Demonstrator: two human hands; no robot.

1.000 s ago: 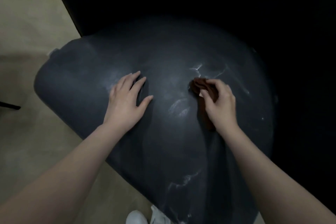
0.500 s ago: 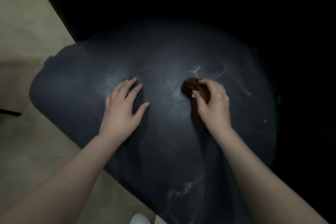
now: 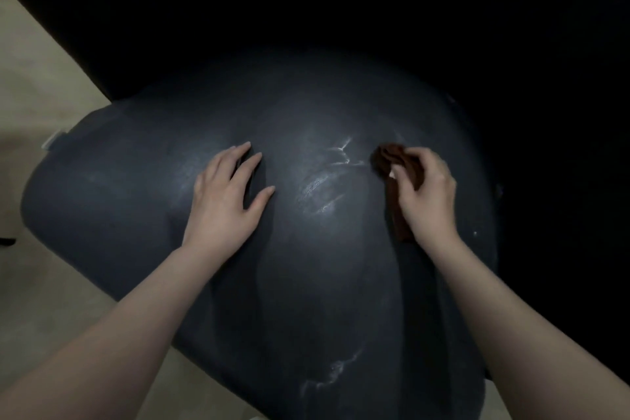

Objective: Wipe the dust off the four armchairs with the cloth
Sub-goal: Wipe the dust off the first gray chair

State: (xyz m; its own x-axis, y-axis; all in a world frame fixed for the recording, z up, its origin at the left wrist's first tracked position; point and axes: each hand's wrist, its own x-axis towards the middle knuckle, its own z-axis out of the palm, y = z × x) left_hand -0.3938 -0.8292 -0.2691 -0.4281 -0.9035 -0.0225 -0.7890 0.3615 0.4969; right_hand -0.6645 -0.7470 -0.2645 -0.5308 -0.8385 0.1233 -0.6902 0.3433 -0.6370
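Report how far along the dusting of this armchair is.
Done: the middle of the dark armchair, between the forearms, looks streak-free. In hand: the right hand grips the brown cloth against the surface, while the left hand rests flat on it. Left: white dust streaks between the hands and another patch near the bottom edge. The other three armchairs are out of view.

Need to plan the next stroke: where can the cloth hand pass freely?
Bare armchair lies between the left hand and right hand, streaked white; also left of the left hand toward the floor, and lower down between the forearms. Crowded only under the right hand, where the cloth bunches.
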